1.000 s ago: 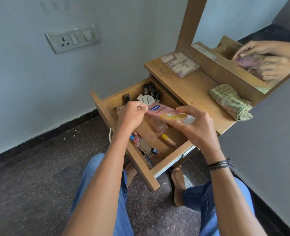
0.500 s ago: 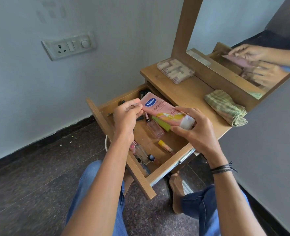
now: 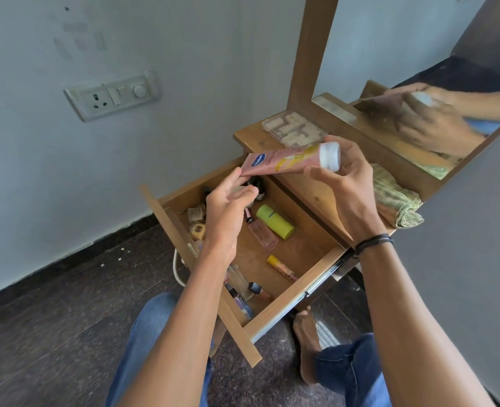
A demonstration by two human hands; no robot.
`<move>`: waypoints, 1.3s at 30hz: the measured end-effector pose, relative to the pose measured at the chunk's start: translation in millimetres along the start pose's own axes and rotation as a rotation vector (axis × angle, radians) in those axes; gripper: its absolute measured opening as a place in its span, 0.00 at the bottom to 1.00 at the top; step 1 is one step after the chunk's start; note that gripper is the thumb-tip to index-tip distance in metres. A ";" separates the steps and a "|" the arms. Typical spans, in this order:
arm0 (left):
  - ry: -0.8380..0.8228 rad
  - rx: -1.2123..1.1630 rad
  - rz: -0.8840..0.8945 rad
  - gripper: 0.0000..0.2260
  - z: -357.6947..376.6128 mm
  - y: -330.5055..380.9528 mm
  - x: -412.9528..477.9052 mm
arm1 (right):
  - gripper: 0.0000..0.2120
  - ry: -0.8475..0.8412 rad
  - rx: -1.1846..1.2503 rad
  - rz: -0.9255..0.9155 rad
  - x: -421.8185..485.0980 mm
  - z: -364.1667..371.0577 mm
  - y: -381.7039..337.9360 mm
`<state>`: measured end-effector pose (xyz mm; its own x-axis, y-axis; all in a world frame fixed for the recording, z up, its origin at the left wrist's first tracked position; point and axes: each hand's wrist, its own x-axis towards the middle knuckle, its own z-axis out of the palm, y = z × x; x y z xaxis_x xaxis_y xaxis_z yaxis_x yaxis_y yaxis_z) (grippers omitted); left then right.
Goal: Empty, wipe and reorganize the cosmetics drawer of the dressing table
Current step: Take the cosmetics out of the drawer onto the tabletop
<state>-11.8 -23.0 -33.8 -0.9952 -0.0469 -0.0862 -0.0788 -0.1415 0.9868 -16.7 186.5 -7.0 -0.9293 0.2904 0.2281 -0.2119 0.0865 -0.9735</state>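
My right hand (image 3: 345, 183) grips the pink Vaseline tube (image 3: 275, 163) by its cap end, at 12 o'clock over the open drawer (image 3: 289, 302). Left hand (image 3: 228, 212) is loose, fingertips touching the crimped end.

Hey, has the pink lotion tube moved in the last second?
Yes. The pink tube has gone up from over the drawer toward the clear case.

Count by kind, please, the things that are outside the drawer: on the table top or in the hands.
clear plastic case: 1
folded green cloth: 1
pink tube: 1
Total: 3
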 end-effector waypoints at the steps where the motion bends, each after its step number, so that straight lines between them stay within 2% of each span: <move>1: 0.003 0.040 0.006 0.25 0.3 -0.6 0.5 | 0.29 0.016 0.033 0.001 2.1 0.2 4.2; 7: 0.055 0.443 0.165 0.19 -2.4 -9.5 3.9 | 0.29 0.054 0.161 0.043 1.8 -0.5 21.2; 10: 0.078 0.432 0.202 0.17 -3.8 -11.5 7.1 | 0.28 0.050 0.208 0.082 1.7 -0.9 19.7; 16: 0.056 0.232 0.142 0.16 7.1 2.6 27.2 | 0.31 0.062 0.284 0.098 2.8 -0.9 19.9; 22: 0.167 0.472 0.332 0.11 25.6 9.7 38.6 | 0.28 0.146 0.432 0.125 4.3 -1.8 13.1; 27: 0.237 0.557 0.432 0.07 36.3 2.4 25.5 | 0.31 0.115 0.388 0.093 2.8 1.0 10.8; 30: 0.223 0.436 0.308 0.07 44.0 2.6 19.5 | 0.31 0.042 0.292 0.066 0.9 1.8 12.0; 36: 0.199 -0.341 -0.230 0.04 70.9 9.6 12.6 | 0.25 -0.069 0.139 0.083 -2.8 4.1 11.6; 39: 0.207 -0.461 -0.346 0.03 85.2 15.4 15.7 | 0.22 -0.046 0.131 0.097 -2.1 3.7 13.8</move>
<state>-33.6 58.3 -8.3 -0.8804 -0.1068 -0.4620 -0.3163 -0.5938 0.7399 -18.8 183.6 -21.0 -0.9595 0.2471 0.1350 -0.1556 -0.0659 -0.9856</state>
